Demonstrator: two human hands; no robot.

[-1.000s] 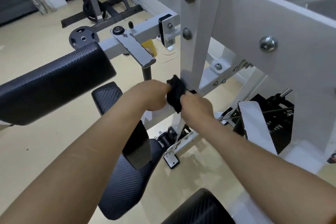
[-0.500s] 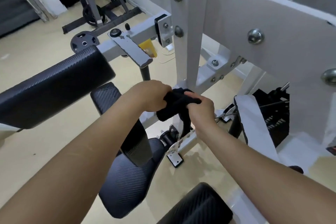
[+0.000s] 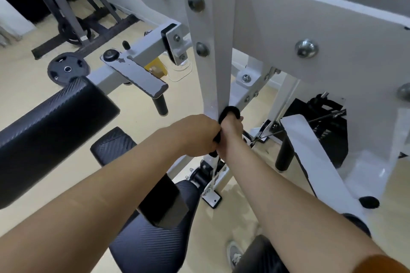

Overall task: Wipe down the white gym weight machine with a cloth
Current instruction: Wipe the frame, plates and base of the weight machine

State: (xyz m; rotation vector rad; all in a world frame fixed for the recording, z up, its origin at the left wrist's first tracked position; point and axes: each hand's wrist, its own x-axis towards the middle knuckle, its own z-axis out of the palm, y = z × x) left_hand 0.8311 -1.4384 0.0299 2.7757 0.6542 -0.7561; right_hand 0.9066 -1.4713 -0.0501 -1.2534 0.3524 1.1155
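Note:
The white weight machine's upright post [image 3: 211, 55] rises through the middle of the view, with bolted white plates on both sides. A black cloth [image 3: 228, 113] is bunched against the lower part of that post. My left hand [image 3: 197, 135] and my right hand [image 3: 230, 134] sit side by side at the post's foot, both with fingers curled round the cloth. Most of the cloth is hidden between the two hands; only a black fold shows above the right hand's fingers and a strip between the palms.
A black padded roller [image 3: 51, 122] lies at the left and a black seat pad [image 3: 153, 239] below my arms. A white arm with a black stop [image 3: 310, 157] angles down at the right. A weight plate [image 3: 67, 70] and a dark rack [image 3: 73, 6] stand on the floor beyond.
The hands have drawn together against the post and the cloth is now bunched tighter between them; a second ago it hung spread between the two hands. The view has shifted slightly right.

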